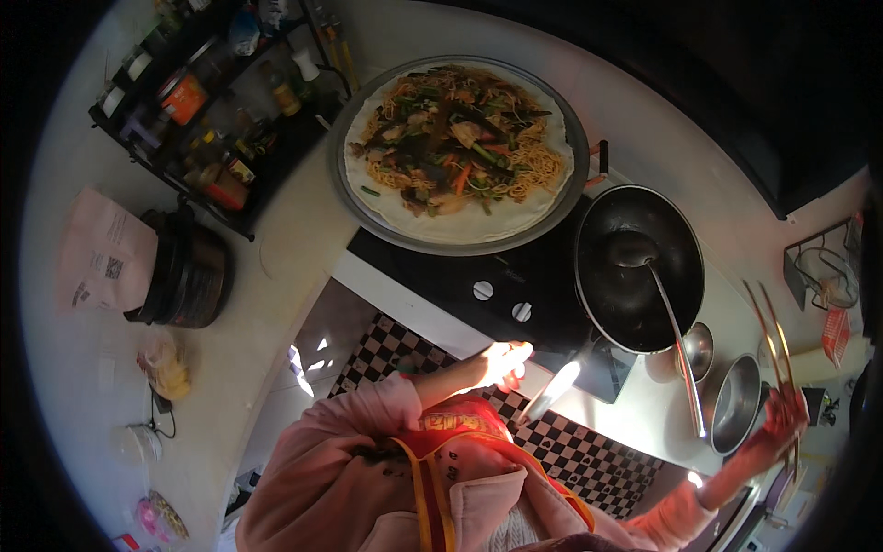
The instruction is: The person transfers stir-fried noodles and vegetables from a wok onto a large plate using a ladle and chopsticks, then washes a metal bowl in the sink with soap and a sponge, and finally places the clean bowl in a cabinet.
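My right hand (783, 414), at the far right, is closed around a pair of long chopsticks (779, 338) whose tips point up and away from me. In front of my body, near the stove's front edge, my left hand (507, 362) has its fingers bent; glare hides whether anything is in them. A large round metal tray (338, 165) lies over the back of the black cooktop (441, 283), bearing a sheet of pale dough (441, 228) topped with noodles, carrot strips and greens (469, 152). Beside it sits a black wok (638, 303) with a metal ladle (669, 310) resting inside.
Two metal bowls (735, 407) (697, 352) stand right of the wok, whose handle (552, 393) juts over the counter edge. At left are a black spice rack (241, 221), a black cooker (200, 276) with a pink bag (110, 255) on it, and a plastic bag (165, 366).
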Demonstrator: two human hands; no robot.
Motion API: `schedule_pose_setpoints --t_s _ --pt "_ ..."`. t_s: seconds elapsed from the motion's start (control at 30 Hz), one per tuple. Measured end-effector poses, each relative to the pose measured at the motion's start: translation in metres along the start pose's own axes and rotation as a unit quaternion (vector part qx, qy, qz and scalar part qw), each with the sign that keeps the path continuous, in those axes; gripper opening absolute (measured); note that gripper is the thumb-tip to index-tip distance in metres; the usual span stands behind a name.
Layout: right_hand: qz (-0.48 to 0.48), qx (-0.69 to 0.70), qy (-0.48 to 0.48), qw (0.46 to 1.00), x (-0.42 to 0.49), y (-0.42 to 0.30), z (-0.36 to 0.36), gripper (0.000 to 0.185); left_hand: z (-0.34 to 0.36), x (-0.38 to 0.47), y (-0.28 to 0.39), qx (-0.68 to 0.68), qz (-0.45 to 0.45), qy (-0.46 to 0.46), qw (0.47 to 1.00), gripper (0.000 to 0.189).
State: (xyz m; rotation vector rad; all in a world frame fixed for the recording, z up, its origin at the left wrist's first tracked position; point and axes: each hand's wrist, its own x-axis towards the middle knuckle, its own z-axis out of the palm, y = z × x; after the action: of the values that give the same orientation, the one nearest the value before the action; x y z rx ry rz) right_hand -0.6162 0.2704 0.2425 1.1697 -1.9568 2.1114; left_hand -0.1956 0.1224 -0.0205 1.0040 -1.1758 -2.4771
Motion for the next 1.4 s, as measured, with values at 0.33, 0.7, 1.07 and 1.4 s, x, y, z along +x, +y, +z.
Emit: schedule_pose_setpoints --t_s 0.33,0.7,1.07,1.4 --pt "0.034 0.239 -0.131 0.962 -0.067 -0.072 0.288 0.028 -0.204 -0.17 0.014 0.006 0.133 0.32 0.938 0.039" --pt "0.081 0.242 -0.191 0.948 -0.079 -0.102 0.445 0.032 -0.361 -0.19 0.01 0.432 0.085 0.687 0.579 0.035" --pt "0.08 0.194 -0.246 0.946 -0.076 -0.08 0.463 0.036 -0.376 -0.178 -0.013 0.477 0.136 0.719 0.487 0.033" --pt "0.058 0.148 -0.221 0.962 -0.078 -0.082 0.409 0.033 -0.37 -0.178 -0.008 0.48 0.143 0.712 0.493 0.031"
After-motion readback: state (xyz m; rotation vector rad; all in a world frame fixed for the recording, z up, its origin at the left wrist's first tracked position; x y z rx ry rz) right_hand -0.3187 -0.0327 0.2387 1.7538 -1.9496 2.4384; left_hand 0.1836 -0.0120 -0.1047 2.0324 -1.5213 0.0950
